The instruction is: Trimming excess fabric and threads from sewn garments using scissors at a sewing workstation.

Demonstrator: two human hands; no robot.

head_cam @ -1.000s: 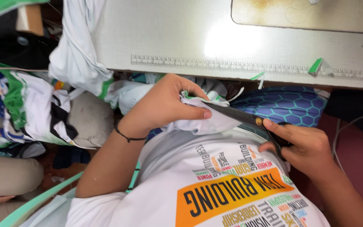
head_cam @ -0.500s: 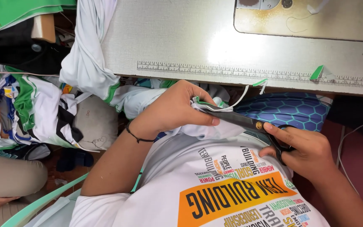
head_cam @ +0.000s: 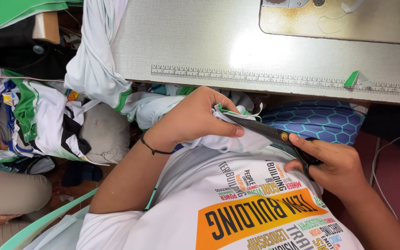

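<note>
At the far left, a heap of green, white and black garments (head_cam: pixel 28 115) is piled beside the bench (head_cam: pixel 200 41), and one pale garment with a green hem (head_cam: pixel 96 60) is draped over the bench's left edge, hanging down toward the lap. A grey rounded cushion (head_cam: pixel 105 134) is seen just below it. One ruler strip (head_cam: pixel 278 79) is fixed along the bench's front edge, and one small green fabric scrap (head_cam: pixel 352 78) lies on it toward the right.

Below the bench edge, the left hand (head_cam: pixel 193 118) is closed around a bunched piece of white fabric with green trim (head_cam: pixel 228 127), pinched between thumb and fingers; one thin black band (head_cam: pixel 153 147) is worn on that wrist. One pair of black scissors (head_cam: pixel 274 134) is held in the right hand (head_cam: pixel 334 164), fingers through the handles, the blades meeting the fabric at the left thumb. Whether the blades are parted cannot be told. Behind the scissors, a blue hexagon-patterned cloth (head_cam: pixel 325 122) lies under the bench edge. Two hands are counted.
</note>
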